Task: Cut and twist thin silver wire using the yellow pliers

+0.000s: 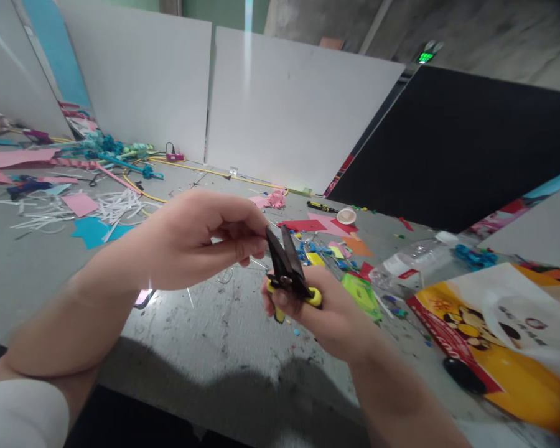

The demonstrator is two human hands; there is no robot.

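Grips yellow-handled scissors in the right hand, with parted blades pointing away, above the grey tabletop. Shows the left hand with fingertips closed together just beside the blade tips; cannot tell whether pinched on anything. Leaves mostly bare room nearside, toward the near edge at lower left. Bounded at back by upright white panels; crowded at left by white paper strips, at right by a clear bottle and a printed bag.

White left sleeve, rounded edge; forearms and fingers bare.
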